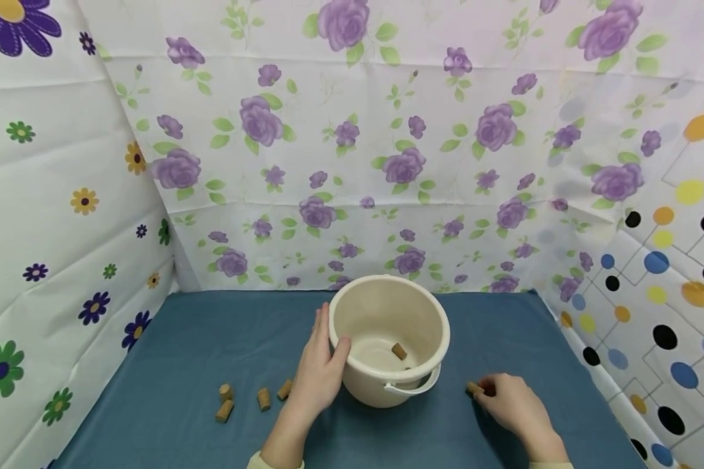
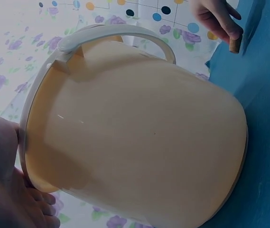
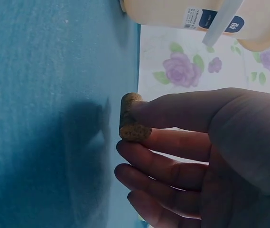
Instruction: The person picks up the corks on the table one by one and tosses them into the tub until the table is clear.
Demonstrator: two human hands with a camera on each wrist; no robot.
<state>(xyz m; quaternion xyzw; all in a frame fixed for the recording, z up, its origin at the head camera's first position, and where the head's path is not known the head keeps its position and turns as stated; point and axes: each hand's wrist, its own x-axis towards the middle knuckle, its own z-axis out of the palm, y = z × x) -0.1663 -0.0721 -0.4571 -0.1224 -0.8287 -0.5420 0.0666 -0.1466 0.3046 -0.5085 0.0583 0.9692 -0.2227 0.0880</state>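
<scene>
Corks (image 1: 263, 399) lie left of the bucket (image 1: 365, 385) and inside it.

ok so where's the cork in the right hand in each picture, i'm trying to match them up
Head: cork low, right of centre, in the right hand.
Left wrist: near the top right corner.
Right wrist: near the centre, partly behind the thumb.
Shared landmark: the bucket, left of the cork in head, large in left wrist, cut off top right in right wrist.
</scene>
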